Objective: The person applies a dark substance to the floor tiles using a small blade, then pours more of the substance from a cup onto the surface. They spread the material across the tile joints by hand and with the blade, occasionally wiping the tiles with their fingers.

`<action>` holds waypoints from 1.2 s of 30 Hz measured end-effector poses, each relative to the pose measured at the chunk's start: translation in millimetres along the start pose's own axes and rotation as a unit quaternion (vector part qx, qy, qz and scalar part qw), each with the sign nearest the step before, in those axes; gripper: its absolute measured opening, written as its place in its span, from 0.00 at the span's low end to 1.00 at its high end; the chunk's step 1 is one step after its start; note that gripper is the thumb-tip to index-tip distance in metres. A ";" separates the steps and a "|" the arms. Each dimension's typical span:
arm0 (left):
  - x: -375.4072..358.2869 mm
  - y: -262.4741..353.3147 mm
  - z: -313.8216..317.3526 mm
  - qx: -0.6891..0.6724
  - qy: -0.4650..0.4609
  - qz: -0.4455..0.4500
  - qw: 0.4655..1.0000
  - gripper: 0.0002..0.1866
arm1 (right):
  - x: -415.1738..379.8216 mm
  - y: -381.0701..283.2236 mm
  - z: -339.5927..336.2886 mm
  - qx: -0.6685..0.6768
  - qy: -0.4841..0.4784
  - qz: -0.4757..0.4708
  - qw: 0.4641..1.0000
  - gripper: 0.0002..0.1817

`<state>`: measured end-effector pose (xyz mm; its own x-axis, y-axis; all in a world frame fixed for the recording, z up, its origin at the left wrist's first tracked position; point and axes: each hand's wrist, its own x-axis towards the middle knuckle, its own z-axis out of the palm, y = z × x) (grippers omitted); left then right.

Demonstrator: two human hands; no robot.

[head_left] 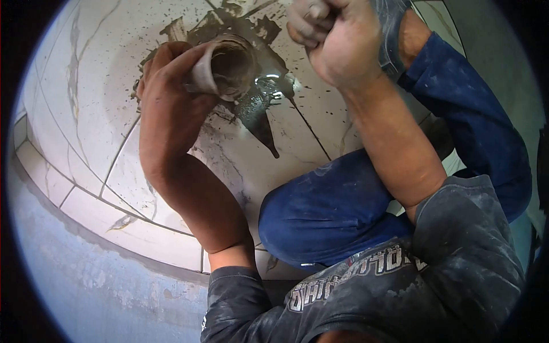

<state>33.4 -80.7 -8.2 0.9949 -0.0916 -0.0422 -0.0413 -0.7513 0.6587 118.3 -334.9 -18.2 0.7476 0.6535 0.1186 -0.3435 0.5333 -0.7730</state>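
My left hand (171, 97) is wrapped around a pale plastic cup (201, 71). The cup is tipped on its side just over the tiles, its mouth facing right, and grey residue coats its inside. Below and beside the mouth, a shiny puddle of water (257, 111) runs to a point towards my knee. Dark grey wet paste (266, 28), which looks like grout, is smeared around the cup. My right hand (337, 40) is raised at the upper right, its dusty fingers curled in; whatever they may hold is hidden.
White marbled tiles (86, 97) with dark joints cover the floor. A tiled skirting (143, 234) and a bluish wall (131, 286) curve along the lower left. My bent legs in blue trousers (326, 206) are close on the right, with a foot near my right hand.
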 end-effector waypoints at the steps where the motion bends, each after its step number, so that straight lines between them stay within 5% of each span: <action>1: -0.6 -9.9 -4.8 -0.050 -0.005 0.004 0.999 0.30 | 6.9 10.9 15.6 0.001 -0.006 0.002 1.000 0.18; 2: -2.5 -19.7 -10.3 -0.048 -0.001 0.002 0.999 0.30 | 11.6 32.6 36.3 -0.161 0.070 -0.092 0.980 0.16; 3: -6.1 -29.7 -16.0 -0.203 0.012 0.006 0.979 0.29 | 19.2 50.6 58.4 -0.316 0.146 -0.183 0.920 0.16; 4: -10.6 -40.1 -21.7 -0.353 0.025 0.012 0.935 0.29 | 27.7 64.0 72.3 -0.293 0.135 -0.169 0.931 0.18; 6: -24.1 -53.9 -40.0 -0.391 0.081 -0.009 0.917 0.31 | 43.0 84.1 89.9 -0.271 0.121 -0.158 0.942 0.21; 9: -40.3 -62.0 -54.1 -0.350 0.239 -0.075 0.903 0.29 | 60.0 109.6 97.8 -0.285 0.115 -0.119 0.944 0.22; 12: -45.6 -67.5 -59.2 -0.328 0.296 -0.076 0.894 0.35 | 68.8 130.3 94.2 -0.360 0.160 -0.142 0.908 0.22; 21: -40.4 -62.1 -58.8 -0.352 0.292 -0.081 0.886 0.26 | 80.3 139.8 91.3 -0.384 0.164 -0.185 0.890 0.22; 36: -42.1 -66.0 -59.8 -0.335 0.300 -0.110 0.886 0.25 | 77.2 141.3 90.3 -0.389 0.161 -0.199 0.885 0.19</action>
<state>-0.2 11.8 -4.9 0.8506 0.5236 0.0490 0.0242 -0.1320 0.9909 76.1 -160.6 -62.0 0.8877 0.2439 0.3905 0.3845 0.0739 -0.9202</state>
